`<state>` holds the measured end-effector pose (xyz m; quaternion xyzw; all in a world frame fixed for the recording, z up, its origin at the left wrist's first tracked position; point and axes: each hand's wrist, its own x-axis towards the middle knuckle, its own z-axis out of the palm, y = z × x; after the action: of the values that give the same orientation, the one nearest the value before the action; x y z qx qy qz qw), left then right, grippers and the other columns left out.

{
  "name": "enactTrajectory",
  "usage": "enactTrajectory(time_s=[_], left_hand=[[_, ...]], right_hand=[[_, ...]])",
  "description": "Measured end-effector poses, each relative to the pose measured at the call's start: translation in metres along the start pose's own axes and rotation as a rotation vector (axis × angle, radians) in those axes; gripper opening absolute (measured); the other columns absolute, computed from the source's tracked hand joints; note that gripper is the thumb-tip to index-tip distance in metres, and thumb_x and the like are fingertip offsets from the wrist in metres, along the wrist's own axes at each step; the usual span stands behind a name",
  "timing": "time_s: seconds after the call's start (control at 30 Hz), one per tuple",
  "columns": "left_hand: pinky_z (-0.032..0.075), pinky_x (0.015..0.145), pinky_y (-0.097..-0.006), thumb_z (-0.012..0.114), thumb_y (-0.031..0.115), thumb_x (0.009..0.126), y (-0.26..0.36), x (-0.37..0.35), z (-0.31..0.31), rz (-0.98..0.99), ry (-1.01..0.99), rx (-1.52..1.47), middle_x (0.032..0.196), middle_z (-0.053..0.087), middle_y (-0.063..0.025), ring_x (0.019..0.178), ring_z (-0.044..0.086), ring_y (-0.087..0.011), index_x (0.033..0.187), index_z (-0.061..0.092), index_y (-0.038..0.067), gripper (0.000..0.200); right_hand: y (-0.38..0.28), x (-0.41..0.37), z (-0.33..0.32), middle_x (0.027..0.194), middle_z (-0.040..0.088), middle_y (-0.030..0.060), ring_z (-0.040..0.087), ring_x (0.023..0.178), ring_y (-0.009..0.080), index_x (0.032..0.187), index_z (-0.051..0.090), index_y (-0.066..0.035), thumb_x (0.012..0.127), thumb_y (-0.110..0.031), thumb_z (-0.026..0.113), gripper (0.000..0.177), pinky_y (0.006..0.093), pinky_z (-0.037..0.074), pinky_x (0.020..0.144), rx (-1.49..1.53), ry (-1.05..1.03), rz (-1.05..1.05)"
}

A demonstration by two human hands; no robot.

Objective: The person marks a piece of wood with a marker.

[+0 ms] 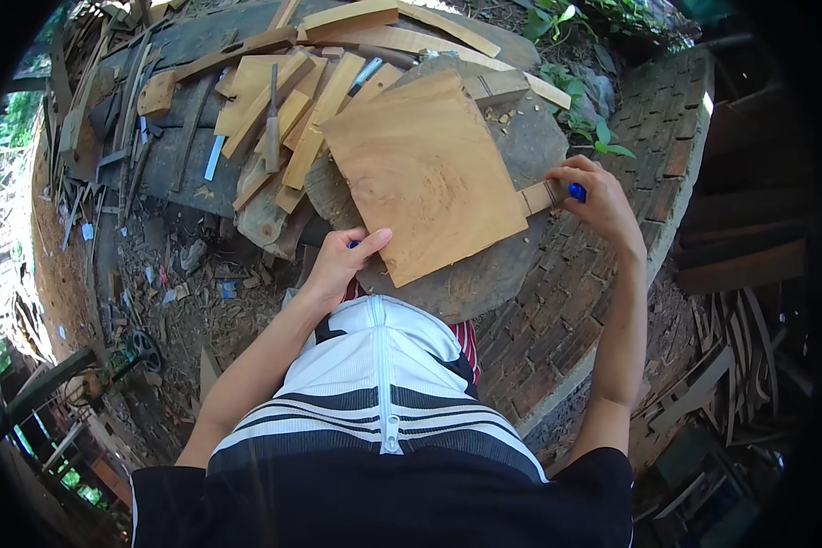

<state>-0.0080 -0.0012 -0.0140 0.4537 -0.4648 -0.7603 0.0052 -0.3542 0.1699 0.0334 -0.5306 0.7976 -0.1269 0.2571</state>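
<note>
A broad, flat wooden board (425, 173) lies tilted over a round stump (511, 265). My left hand (342, 265) grips the board's lower left edge, thumb on top; a bit of something blue shows beside its fingers. On the right, my right hand (601, 203) is closed around a blue object (576, 192), its fingers at the end of a small marked wood strip (539, 197). That strip reaches the board's right edge. Another marked wood piece (495, 88) rests behind the board.
Wood offcuts (324, 119) and a chisel (272, 132) are piled at the back left. A brick surface (566, 292) runs along the right, with green plants (603, 137) behind. Scraps litter the ground at left.
</note>
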Motion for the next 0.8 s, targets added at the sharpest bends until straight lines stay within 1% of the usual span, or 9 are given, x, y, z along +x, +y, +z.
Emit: enactTrajectory(time_s=[0.07, 0.13, 0.23, 0.27, 0.37, 0.43, 0.53, 0.6, 0.8], left_hand=[[0.031, 0.058, -0.0202, 0.072, 0.036, 0.087, 0.002, 0.000, -0.001, -0.008, 0.006, 0.003, 0.079, 0.062, 0.0038, 0.064, 0.042, -0.0021, 0.097, 0.072, 0.000, 0.037], [0.033, 0.059, -0.0204, 0.073, 0.037, 0.086, 0.002, -0.001, 0.000, -0.015, 0.023, -0.011, 0.081, 0.064, 0.0022, 0.065, 0.044, -0.0029, 0.097, 0.072, -0.001, 0.039], [0.041, 0.066, -0.0246, 0.074, 0.041, 0.083, -0.004, 0.004, -0.001, -0.007, -0.015, -0.005, 0.084, 0.066, -0.0019, 0.072, 0.053, -0.0082, 0.095, 0.073, -0.002, 0.045], [0.041, 0.066, -0.0246, 0.074, 0.041, 0.083, -0.007, 0.006, -0.002, 0.002, 0.014, -0.042, 0.084, 0.066, -0.0019, 0.072, 0.053, -0.0082, 0.095, 0.073, -0.002, 0.045], [0.041, 0.067, -0.0274, 0.073, 0.047, 0.082, -0.010, 0.007, -0.001, 0.079, 0.002, 0.056, 0.078, 0.065, -0.0040, 0.071, 0.053, -0.0101, 0.095, 0.073, -0.002, 0.050], [0.042, 0.067, -0.0272, 0.073, 0.047, 0.082, -0.017, 0.014, -0.003, 0.102, -0.007, 0.049, 0.077, 0.065, -0.0046, 0.071, 0.054, -0.0103, 0.093, 0.073, -0.002, 0.049], [0.044, 0.070, -0.0267, 0.071, 0.047, 0.084, -0.012, 0.014, -0.008, 0.089, -0.022, 0.114, 0.077, 0.067, -0.0059, 0.073, 0.057, -0.0110, 0.087, 0.074, 0.001, 0.047], [0.047, 0.071, -0.0275, 0.069, 0.047, 0.085, -0.009, 0.011, -0.009, 0.162, -0.029, 0.094, 0.076, 0.068, -0.0059, 0.073, 0.061, -0.0125, 0.084, 0.074, 0.001, 0.046], [0.050, 0.069, -0.0304, 0.067, 0.046, 0.085, -0.013, 0.014, -0.010, 0.266, -0.009, 0.197, 0.073, 0.070, -0.0069, 0.071, 0.066, -0.0161, 0.085, 0.074, 0.002, 0.044]], right_hand=[[-0.001, 0.002, 0.000, 0.109, 0.062, 0.0075, 0.060, 0.103, 0.0299, 0.112, 0.068, -0.012, 0.067, 0.005, 0.070, 0.048, 0.0391, 0.049, 0.092, -0.024, -0.021, -0.043], [-0.005, 0.003, -0.002, 0.110, 0.061, 0.0086, 0.059, 0.106, 0.0304, 0.113, 0.067, -0.012, 0.067, 0.007, 0.068, 0.050, 0.0398, 0.047, 0.093, 0.030, -0.008, -0.011], [-0.010, 0.004, 0.000, 0.111, 0.061, 0.0114, 0.061, 0.104, 0.0308, 0.113, 0.065, -0.008, 0.067, 0.008, 0.067, 0.049, 0.0374, 0.047, 0.092, -0.022, 0.023, -0.068], [-0.012, 0.004, 0.001, 0.111, 0.061, 0.0114, 0.061, 0.104, 0.0308, 0.113, 0.065, -0.008, 0.067, 0.008, 0.067, 0.049, 0.0374, 0.047, 0.092, -0.039, 0.000, -0.105], [-0.014, 0.004, 0.002, 0.112, 0.061, 0.0120, 0.061, 0.105, 0.0302, 0.114, 0.065, -0.007, 0.069, 0.008, 0.066, 0.048, 0.0363, 0.046, 0.092, -0.059, 0.013, -0.121], [-0.016, 0.006, 0.000, 0.114, 0.061, 0.0112, 0.060, 0.107, 0.0310, 0.114, 0.065, -0.007, 0.068, 0.008, 0.066, 0.049, 0.0370, 0.046, 0.094, -0.032, -0.018, -0.045], [-0.021, 0.008, -0.003, 0.113, 0.061, 0.0111, 0.060, 0.107, 0.0303, 0.114, 0.065, -0.007, 0.069, 0.008, 0.065, 0.048, 0.0365, 0.046, 0.093, -0.059, -0.057, -0.032], [-0.020, 0.010, -0.002, 0.113, 0.062, 0.0108, 0.060, 0.106, 0.0300, 0.113, 0.065, -0.007, 0.069, 0.008, 0.066, 0.047, 0.0357, 0.046, 0.092, -0.081, -0.065, -0.055], [-0.023, 0.019, -0.003, 0.113, 0.062, 0.0104, 0.061, 0.105, 0.0294, 0.113, 0.065, -0.007, 0.069, 0.007, 0.066, 0.047, 0.0346, 0.046, 0.091, -0.075, -0.072, -0.045]])
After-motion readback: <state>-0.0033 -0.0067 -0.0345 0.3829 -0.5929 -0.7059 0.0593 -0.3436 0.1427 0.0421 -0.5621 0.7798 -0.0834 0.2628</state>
